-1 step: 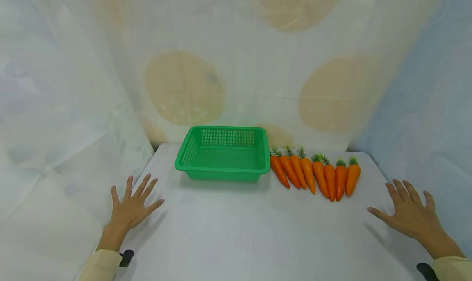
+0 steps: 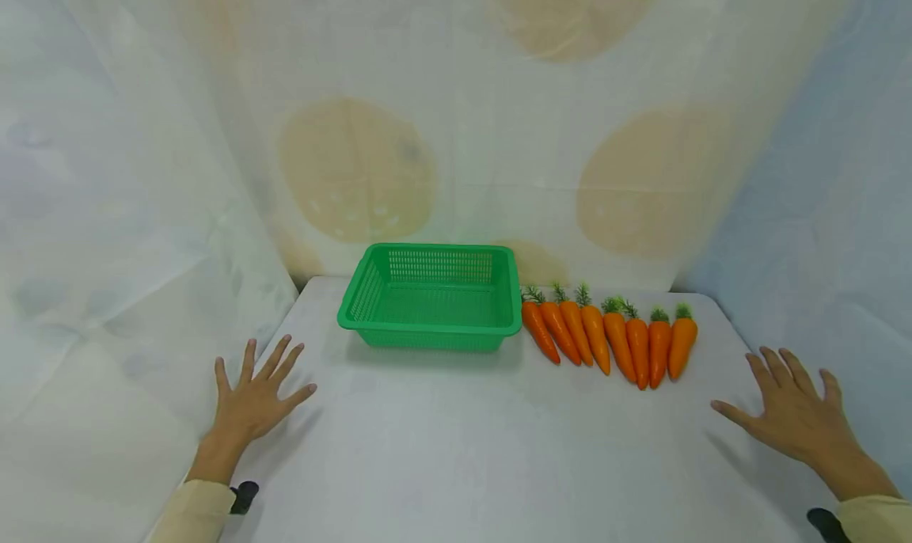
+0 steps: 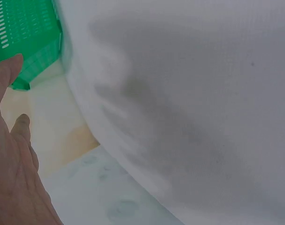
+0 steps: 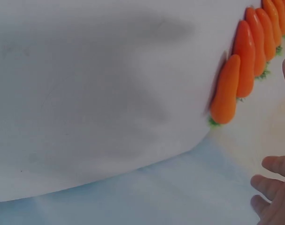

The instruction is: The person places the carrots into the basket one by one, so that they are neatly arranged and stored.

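Observation:
My left hand (image 2: 249,408) hovers above the table's left edge with its fingers spread, holding nothing. To its upper right stands a green plastic basket (image 2: 427,340) with slotted walls and nothing inside. My right hand (image 2: 801,416), fingers also spread, hangs over the right edge and holds nothing. Nearest to it is the rightmost orange carrot (image 2: 682,347) with a green top. Several carrots (image 2: 617,345) lie side by side in a row that runs from the basket's right wall. In the right wrist view, the end carrot (image 4: 225,91) is left of the fingers.
A white table (image 2: 456,448) carries the basket and carrots along its back edge. Behind it hangs a pale curtain (image 2: 499,147) with tan round prints. More pale sheeting (image 2: 107,290) closes off the left side, and a bluish sheet (image 2: 819,234) the right.

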### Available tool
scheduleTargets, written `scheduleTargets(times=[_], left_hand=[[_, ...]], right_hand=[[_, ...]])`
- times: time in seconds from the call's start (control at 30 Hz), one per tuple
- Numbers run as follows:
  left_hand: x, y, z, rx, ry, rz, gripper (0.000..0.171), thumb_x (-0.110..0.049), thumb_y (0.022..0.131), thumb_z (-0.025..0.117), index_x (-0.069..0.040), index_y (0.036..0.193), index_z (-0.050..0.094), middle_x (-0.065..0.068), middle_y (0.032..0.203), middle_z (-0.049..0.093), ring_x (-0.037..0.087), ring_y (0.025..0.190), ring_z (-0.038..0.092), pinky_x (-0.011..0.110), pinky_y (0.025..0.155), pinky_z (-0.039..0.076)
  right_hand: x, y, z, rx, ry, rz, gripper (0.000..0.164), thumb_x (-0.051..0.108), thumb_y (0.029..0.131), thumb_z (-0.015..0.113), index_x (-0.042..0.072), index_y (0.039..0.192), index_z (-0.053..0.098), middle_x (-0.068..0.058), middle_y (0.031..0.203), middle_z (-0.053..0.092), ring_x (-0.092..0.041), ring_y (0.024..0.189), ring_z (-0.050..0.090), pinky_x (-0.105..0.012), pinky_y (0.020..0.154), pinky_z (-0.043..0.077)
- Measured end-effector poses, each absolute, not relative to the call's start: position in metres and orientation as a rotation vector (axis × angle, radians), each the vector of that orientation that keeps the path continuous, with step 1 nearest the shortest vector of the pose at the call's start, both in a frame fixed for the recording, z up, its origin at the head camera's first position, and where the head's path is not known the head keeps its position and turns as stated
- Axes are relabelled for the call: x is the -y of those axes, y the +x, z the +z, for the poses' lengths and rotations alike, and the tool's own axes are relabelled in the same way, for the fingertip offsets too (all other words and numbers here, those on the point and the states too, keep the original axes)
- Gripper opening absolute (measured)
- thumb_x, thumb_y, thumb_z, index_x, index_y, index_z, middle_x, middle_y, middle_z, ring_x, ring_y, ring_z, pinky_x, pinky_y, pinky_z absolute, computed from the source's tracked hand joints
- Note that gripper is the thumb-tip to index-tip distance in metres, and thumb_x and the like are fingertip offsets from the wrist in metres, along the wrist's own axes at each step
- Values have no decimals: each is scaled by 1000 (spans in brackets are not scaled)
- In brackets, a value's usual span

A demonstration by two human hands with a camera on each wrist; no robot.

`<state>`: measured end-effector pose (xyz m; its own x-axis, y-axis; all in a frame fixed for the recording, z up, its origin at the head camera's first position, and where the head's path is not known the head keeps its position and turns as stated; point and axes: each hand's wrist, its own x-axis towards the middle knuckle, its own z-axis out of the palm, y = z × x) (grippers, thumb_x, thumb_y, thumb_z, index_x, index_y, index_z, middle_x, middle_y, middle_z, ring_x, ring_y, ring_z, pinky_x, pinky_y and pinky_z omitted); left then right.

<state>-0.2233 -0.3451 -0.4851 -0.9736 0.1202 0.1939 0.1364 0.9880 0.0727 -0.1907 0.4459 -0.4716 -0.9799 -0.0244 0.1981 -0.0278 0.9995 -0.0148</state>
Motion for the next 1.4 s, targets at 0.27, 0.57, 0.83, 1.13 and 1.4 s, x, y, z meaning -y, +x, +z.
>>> scheduleTargets(times=[0.27, 0.57, 0.83, 1.13, 1.4], left_hand=[[340, -229, -484, 2891, -200, -241, 79, -65, 97, 46, -22, 160, 26, 8, 164, 24, 45, 149, 5, 74, 107, -3], [313, -259, -485, 2579, -110, -885, 59, -51, 98, 59, -15, 145, 53, 12, 137, 56, 34, 114, 53, 54, 89, 44], [292, -295, -494, 2505, -121, -1083, 56, -46, 101, 57, -24, 152, 44, 6, 152, 43, 28, 111, 55, 47, 80, 48], [277, -312, -514, 2461, -206, -1214, 63, -46, 100, 59, -24, 155, 39, -3, 160, 34, 22, 116, 51, 39, 81, 46], [273, -324, -516, 2380, -191, -1242, 55, -39, 100, 61, -24, 151, 47, -7, 158, 38, 13, 111, 51, 23, 76, 46]], right_hand=[[-439, -194, -477, 2942, 79, 121, 102, 69, 87, 61, -17, 138, 39, -39, 138, 36, -54, 128, 25, -77, 99, 9], [-427, -207, -489, 2973, -64, 419, 86, 59, 95, 57, -18, 132, 43, -46, 131, 39, -62, 115, 37, -79, 85, 29], [-409, -231, -503, 2920, -152, 639, 79, 51, 98, 57, -18, 134, 42, -41, 126, 46, -56, 109, 46, -68, 84, 43], [-408, -253, -512, 2894, -313, 797, 77, 49, 100, 53, -19, 135, 41, -38, 128, 47, -53, 113, 48, -62, 86, 46], [-413, -278, -520, 2868, -372, 857, 78, 49, 101, 51, -21, 134, 41, -38, 127, 49, -52, 111, 50, -61, 89, 46]])
